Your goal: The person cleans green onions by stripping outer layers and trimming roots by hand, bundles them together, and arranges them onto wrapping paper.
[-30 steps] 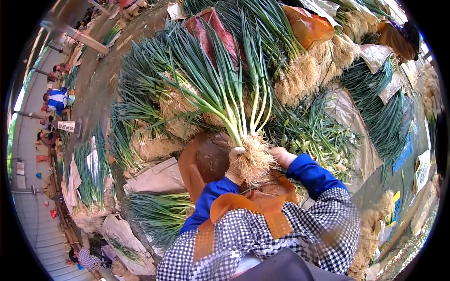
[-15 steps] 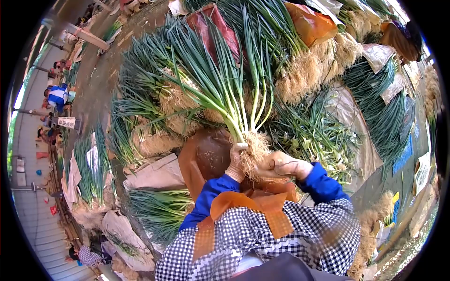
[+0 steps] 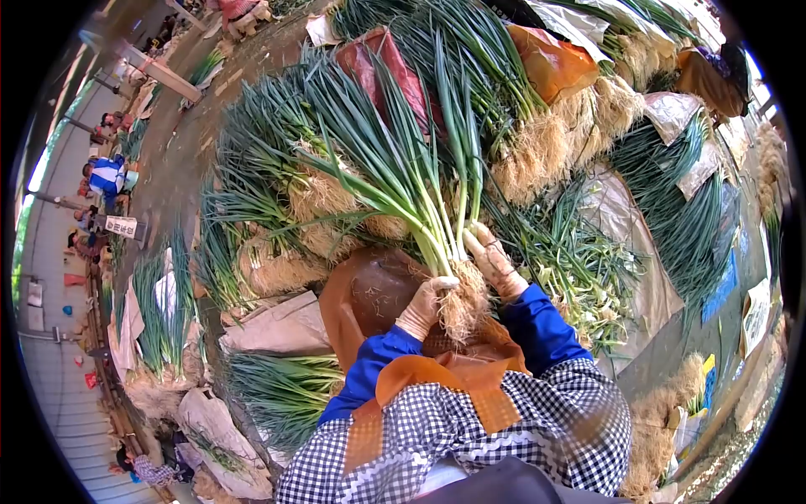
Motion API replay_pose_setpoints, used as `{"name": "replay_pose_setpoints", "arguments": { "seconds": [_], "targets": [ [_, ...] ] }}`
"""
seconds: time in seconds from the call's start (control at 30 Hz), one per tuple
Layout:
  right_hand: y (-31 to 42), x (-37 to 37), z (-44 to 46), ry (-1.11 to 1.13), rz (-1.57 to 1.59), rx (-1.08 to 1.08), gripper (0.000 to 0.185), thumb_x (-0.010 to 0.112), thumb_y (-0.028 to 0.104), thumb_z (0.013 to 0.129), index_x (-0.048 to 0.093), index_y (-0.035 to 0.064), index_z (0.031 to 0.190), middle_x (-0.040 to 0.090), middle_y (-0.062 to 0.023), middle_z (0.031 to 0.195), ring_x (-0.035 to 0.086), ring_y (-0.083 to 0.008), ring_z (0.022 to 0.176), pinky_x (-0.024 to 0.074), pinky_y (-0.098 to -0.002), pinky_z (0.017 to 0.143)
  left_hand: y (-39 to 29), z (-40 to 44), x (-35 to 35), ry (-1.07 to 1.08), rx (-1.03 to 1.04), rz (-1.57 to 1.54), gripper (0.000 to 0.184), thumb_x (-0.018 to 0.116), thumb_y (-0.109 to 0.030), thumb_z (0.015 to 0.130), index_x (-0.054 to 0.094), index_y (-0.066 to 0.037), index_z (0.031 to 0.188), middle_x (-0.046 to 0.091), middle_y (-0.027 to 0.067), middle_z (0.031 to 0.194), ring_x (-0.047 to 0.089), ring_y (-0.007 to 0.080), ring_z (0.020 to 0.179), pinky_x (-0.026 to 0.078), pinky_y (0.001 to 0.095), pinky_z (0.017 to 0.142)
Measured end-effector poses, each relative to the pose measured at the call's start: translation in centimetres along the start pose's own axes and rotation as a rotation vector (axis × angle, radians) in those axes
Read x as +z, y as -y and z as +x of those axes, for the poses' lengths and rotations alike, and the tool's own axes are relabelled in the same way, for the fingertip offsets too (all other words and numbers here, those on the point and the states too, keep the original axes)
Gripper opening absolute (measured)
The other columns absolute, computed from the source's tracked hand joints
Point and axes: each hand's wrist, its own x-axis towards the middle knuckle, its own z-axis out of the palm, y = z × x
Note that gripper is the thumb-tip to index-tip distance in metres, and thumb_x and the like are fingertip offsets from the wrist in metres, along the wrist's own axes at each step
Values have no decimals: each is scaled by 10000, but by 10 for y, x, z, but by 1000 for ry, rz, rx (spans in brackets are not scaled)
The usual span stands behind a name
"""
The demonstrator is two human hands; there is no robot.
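A bunch of green onions (image 3: 437,210) stands over my lap, its long leaves fanned away from me. Its pale, stringy roots (image 3: 463,311) hang between my hands. My left hand (image 3: 426,304) is closed round the left side of the bunch, just above the roots. On the right side, my right hand (image 3: 495,262) is closed against the lower stems, fingers pointing up along them; its fingertips are partly hidden. Beneath the roots, a brown-orange apron or sheet (image 3: 336,294) covers my lap.
Rooted bundles of green onions (image 3: 277,265) lie ahead to the left, with more roots (image 3: 533,155) at the back right. Loose trimmed leaves (image 3: 579,252) are heaped right. A beige sheet (image 3: 281,326) lies left. Other people (image 3: 105,175) sit far left.
My right hand has moved up from the roots to the right side of the stems. The bunch's roots have sunk a little lower, and my left hand still holds the bunch.
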Motion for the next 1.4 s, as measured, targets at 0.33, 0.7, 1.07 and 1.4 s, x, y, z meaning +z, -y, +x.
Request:
{"name": "replay_pose_setpoints", "arguments": {
  "seconds": [0.33,0.7,1.07,1.4],
  "targets": [
    [46,-19,37,-275,-763,-560,313,665,231,761,566,17,967,583,-162,1043,565,-315,958,462,-393,830,-14,-1,26,108,-30,57,510,572,-91,682,465,29,1165,583,151,979,602,268,870,516,395,809],
    [-166,-101,-39,1164,-1228,311,413,496,453,840,618,166,1111,647,-92,1025,605,-310,955,474,-374,824,-64,-86,95,356,394,-143,642,616,-163,646,401,-20,1234,515,99,983,551,226,866,511,332,782],
    [37,-209,234,-468,-1405,-272,310,602,358,786,653,71,893,633,-201,899,597,-354,880,476,-414,776,-40,18,-4,184,269,-31,509,512,-24,691,475,-9,1198,569,133,1014,597,221,853,546,342,712],
    [98,-69,46,324,83,168,394,530,272,905,525,22,1209,605,-137,1107,541,-196,1075,379,-334,985,-16,11,32,157,148,-60,379,525,-108,737,521,-1,1101,594,74,920,587,185,827,497,301,758]
  ]
}}
